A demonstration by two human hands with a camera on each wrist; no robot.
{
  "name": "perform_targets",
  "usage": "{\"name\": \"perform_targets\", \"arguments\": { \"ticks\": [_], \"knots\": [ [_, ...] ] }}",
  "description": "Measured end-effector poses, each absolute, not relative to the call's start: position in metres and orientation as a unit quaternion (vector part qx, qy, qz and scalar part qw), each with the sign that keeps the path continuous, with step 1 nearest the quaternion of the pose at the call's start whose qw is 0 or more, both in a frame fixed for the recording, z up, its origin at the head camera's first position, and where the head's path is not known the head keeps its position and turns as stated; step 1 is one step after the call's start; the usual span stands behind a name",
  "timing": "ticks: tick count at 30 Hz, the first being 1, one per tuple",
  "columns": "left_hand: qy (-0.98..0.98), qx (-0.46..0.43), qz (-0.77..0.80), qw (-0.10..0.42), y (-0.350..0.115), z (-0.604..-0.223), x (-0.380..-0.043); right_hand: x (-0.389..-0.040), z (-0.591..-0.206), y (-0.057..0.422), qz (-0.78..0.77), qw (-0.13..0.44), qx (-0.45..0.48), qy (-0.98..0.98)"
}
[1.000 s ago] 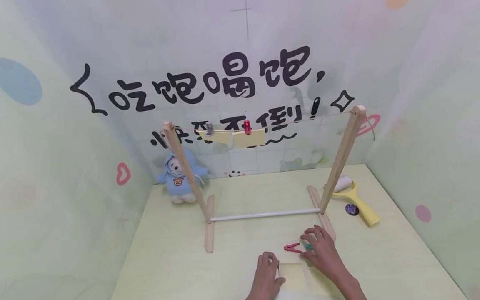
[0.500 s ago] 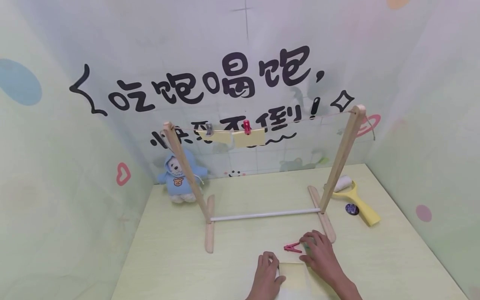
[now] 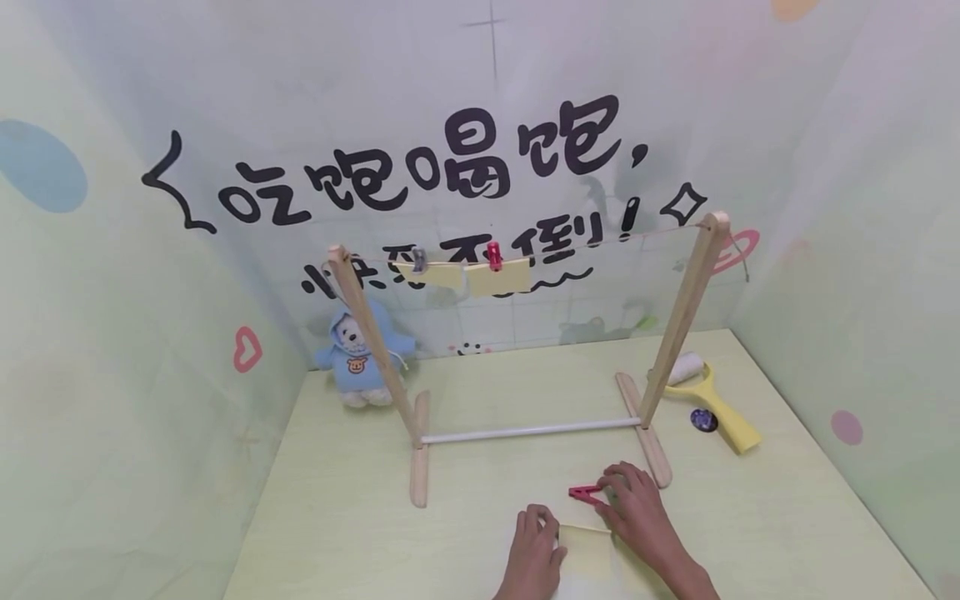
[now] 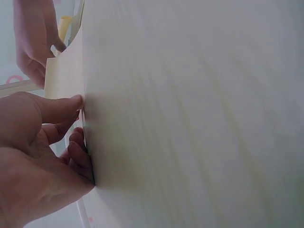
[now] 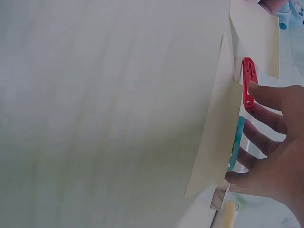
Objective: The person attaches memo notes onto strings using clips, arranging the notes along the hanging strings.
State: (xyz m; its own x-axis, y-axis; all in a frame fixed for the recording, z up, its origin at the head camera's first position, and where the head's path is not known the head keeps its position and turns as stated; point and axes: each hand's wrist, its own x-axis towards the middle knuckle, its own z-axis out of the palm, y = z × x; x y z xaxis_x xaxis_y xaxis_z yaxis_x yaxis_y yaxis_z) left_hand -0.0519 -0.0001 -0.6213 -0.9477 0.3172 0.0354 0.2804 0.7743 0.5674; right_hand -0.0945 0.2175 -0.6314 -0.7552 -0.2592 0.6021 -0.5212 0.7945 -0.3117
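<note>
In the head view, my right hand (image 3: 637, 517) pinches the ends of a red clothespin (image 3: 582, 493) between thumb and index finger. A teal clothespin (image 5: 236, 142) lies beneath its other fingers. My left hand (image 3: 528, 554) holds the left edge of a pale yellow sheet of paper (image 3: 588, 554) between thumb and fingers, and the sheet's far edge is slightly raised. Another pale yellow sheet (image 5: 216, 135) lies beside it, under my right hand. In the left wrist view, the left thumb (image 4: 61, 108) meets the paper's edge.
Beyond my hands stands a wooden frame (image 3: 682, 321) with a string across its top. Two yellow papers (image 3: 498, 279) hang there from a grey and a red clothespin. Behind are a plush toy (image 3: 360, 358), a yellow lint roller (image 3: 720, 408) and a dark round object (image 3: 703, 419).
My right hand has come down and slightly left onto the red clothespin, whose spread ends now sit between thumb and index finger. The paper's far edge at my left hand has lifted a little.
</note>
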Motion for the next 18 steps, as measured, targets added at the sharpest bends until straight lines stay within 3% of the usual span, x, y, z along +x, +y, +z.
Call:
{"name": "perform_targets", "arguments": {
  "ticks": [4, 11, 18],
  "knots": [
    [0.939, 0.153, 0.307, 0.039, 0.000, -0.621, -0.052, -0.095, -0.625, 0.216, 0.256, 0.282, 0.217, -0.898],
    [0.937, 0.164, 0.307, 0.016, -0.002, -0.625, -0.051, -0.093, -0.614, 0.209, 0.345, 0.209, 0.164, -0.900],
    [0.928, 0.147, 0.336, 0.064, -0.002, -0.624, -0.054, -0.095, -0.618, 0.211, 0.402, 0.217, 0.179, -0.871]
  ]
}}
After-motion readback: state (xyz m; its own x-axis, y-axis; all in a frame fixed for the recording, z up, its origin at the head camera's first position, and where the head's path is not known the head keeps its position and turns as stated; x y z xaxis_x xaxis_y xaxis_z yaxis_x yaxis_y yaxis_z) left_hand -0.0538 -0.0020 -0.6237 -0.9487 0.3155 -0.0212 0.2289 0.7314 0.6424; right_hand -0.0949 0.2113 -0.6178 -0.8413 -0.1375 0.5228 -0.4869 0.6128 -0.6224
